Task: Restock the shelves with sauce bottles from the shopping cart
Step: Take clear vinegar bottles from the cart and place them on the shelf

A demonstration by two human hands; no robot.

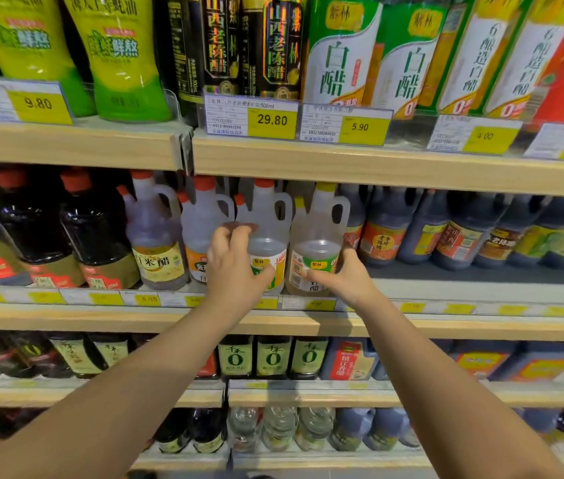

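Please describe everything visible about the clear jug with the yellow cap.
The jug with the yellow cap looks like clear plastic, with a loop handle, a small side spout and a green-and-white label. It stands upright on the middle shelf, close beside a red-capped jug. The right hand holds its lower body.

Two clear jugs stand upright side by side on the middle shelf. The red-capped jug is left, the yellow-capped jug right, labels facing near.

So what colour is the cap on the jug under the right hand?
Yellow cap, clearest in the head view.
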